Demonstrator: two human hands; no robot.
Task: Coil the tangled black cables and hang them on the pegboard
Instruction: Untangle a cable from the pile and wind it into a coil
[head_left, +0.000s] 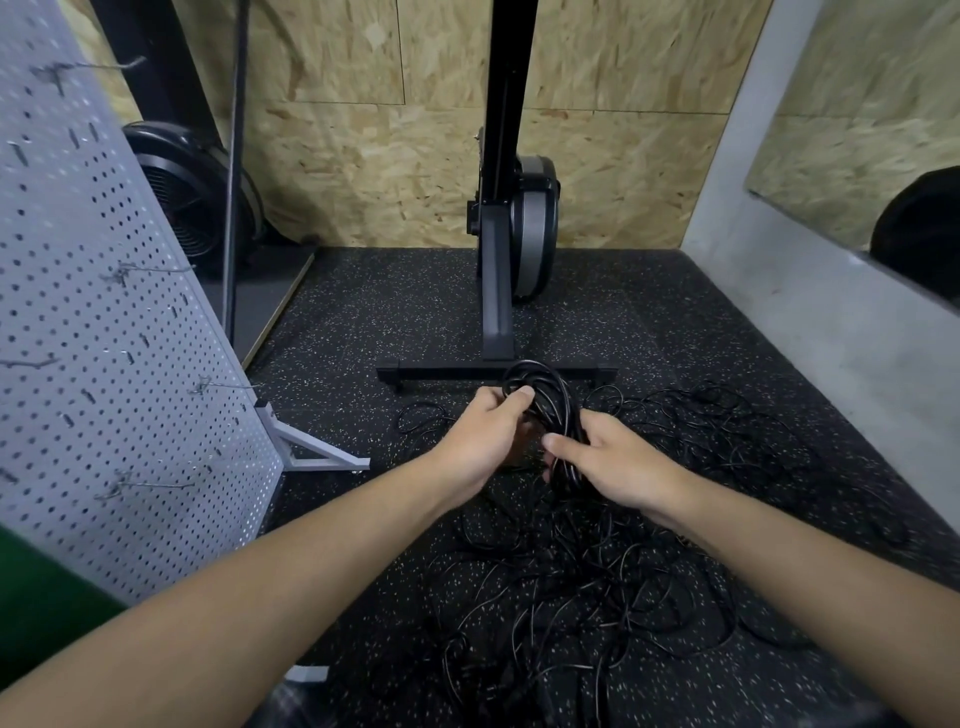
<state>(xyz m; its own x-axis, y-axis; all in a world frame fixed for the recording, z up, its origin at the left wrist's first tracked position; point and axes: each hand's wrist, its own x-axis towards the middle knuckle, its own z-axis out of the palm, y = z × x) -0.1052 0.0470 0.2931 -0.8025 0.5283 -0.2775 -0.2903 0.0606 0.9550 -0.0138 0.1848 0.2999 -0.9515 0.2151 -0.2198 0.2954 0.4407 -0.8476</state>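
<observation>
Centre of frame: the person's left hand (483, 441) and right hand (618, 467) meet on a partly wound coil (545, 397) of black cable, held up above the floor.

Left hand: fingers (519, 397) curled tight over the coil's upper left side, closed round the strands. Thumb not visible.

Right hand: thumb laid across the front of the bundle on its lower right side, pinning it. The other fingers go behind the cable, so I cannot tell how far they wrap.

The coil's top loop stands clear above both hands, overlapping the base bar (493, 371) of a black upright machine (498, 260) in the picture.

The rest of the tangled cables (597, 571) sprawl loose over the speckled rubber floor (363, 312), from under the hands down to the lower centre and out toward the right. A few loops lie left of the hands.

Pegboard (104, 312): grey, perforated, fills the left side of frame and leans in view. Several wire hooks (150, 486) stick out of it, nothing hanging on those visible. Its white foot (317, 452) juts onto the floor, near the left hand.

Edges: chipboard wall (363, 156) at the back, grey wall (831, 338) at right. Bare floor lies between the pegboard foot and the machine's base bar, upper centre-left.
</observation>
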